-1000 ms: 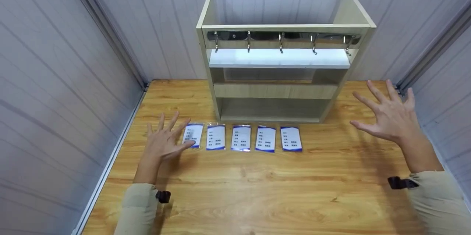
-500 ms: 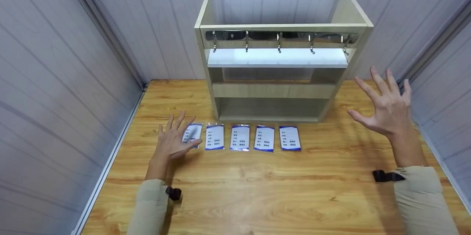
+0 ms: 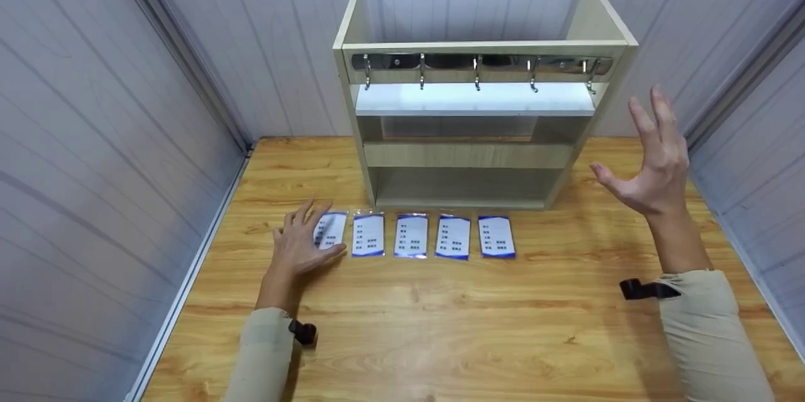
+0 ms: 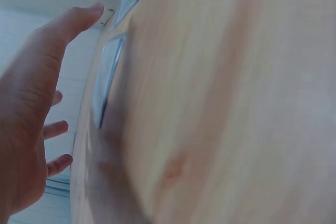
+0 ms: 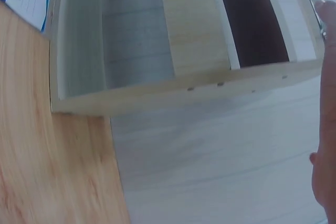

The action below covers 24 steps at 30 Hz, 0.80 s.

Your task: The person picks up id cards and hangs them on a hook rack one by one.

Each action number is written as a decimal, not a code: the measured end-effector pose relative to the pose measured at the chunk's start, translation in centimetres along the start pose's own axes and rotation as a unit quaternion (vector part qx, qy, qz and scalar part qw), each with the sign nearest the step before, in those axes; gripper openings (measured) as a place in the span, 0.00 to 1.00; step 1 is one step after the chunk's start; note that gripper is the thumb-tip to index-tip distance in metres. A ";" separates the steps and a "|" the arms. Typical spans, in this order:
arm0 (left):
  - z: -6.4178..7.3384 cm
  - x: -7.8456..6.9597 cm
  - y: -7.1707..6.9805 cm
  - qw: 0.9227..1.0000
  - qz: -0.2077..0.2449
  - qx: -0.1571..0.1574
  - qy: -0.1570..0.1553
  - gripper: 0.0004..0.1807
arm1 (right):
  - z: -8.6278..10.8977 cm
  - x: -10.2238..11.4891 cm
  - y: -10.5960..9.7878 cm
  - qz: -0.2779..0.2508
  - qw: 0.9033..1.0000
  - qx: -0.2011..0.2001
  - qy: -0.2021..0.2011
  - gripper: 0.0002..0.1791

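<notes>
My left hand hovers by the leftmost laminated card, its fingers spread and slightly bent at the card's left side. In the left wrist view, the thumb is raised over the tabletop and apart from that card. The card is white with blue corners and printed lines; the fingers partly hide its left edge in the head view. To the right of the shelf unit, my right hand is held up in the air with thumb and fingers apart, holding nothing.
Several similar cards lie in a row before a pale wooden shelf unit. A metal rail with several hooks runs across its upper front. Panel walls enclose the wooden table.
My left hand has moved right and lowered towards the leftmost card, its fingers bending a little. My right hand has moved left and upwards. The cards have not moved.
</notes>
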<state>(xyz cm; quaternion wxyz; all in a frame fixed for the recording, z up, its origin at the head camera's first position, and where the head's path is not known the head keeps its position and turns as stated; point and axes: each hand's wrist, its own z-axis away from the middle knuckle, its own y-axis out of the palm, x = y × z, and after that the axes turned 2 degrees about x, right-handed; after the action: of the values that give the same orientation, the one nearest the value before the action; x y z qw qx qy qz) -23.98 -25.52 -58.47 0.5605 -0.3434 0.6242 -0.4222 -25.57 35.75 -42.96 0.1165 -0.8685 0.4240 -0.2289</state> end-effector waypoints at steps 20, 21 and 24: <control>0.3 -1.7 1.0 0.990 0.098 -0.024 -0.101 0.59 | -4.5 0.4 -0.9 -0.239 0.951 0.100 0.170 0.56; 0.3 -1.7 1.0 0.989 0.098 -0.022 -0.104 0.59 | -4.7 0.4 -0.9 -0.240 0.950 0.100 0.174 0.56; 0.1 -1.9 1.2 0.988 0.101 -0.018 -0.113 0.59 | -5.4 0.4 -0.7 -0.242 0.949 0.102 0.174 0.54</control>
<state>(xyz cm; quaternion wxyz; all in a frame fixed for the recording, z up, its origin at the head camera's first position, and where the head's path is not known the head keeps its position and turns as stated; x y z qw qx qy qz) -23.55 -23.34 -58.83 0.6608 -0.3339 0.5958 -0.3112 -27.56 35.80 -37.85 0.0704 -0.8753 0.1892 -0.4394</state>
